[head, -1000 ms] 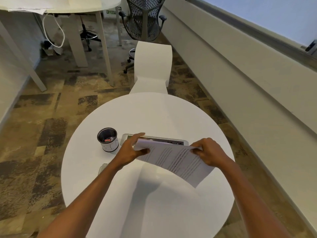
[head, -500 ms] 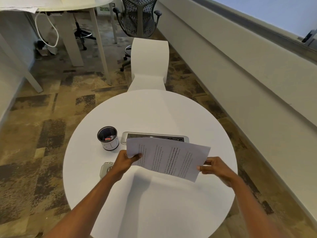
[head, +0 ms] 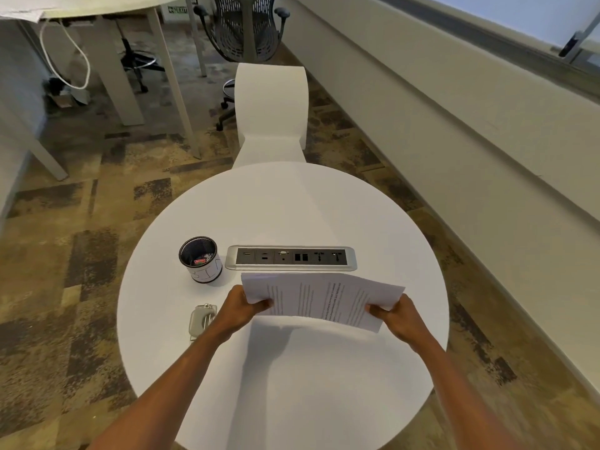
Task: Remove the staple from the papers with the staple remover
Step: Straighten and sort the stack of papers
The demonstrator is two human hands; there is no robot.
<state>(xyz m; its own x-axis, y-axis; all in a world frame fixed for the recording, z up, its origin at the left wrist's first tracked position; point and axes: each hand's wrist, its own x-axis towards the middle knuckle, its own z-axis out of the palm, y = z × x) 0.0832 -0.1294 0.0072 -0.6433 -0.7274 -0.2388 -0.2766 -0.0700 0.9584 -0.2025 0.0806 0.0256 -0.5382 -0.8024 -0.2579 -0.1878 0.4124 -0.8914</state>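
Above table (head: 282,209), papers (head: 321,298) held lengthwise left-right.

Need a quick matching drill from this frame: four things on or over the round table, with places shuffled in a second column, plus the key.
Things
1. Stack of white printed papers
2. Black mesh cup with a white label band
3. Silver-rimmed grey socket panel
4. Small grey metal device

Places
A. Lying on the white round table just outside the left hand, partly hidden by the wrist
B. Set into the tabletop, beyond the papers
C. Held above the table between the left hand and the right hand
D. Standing left of the socket panel

Pairs: 1-C, 2-D, 3-B, 4-A
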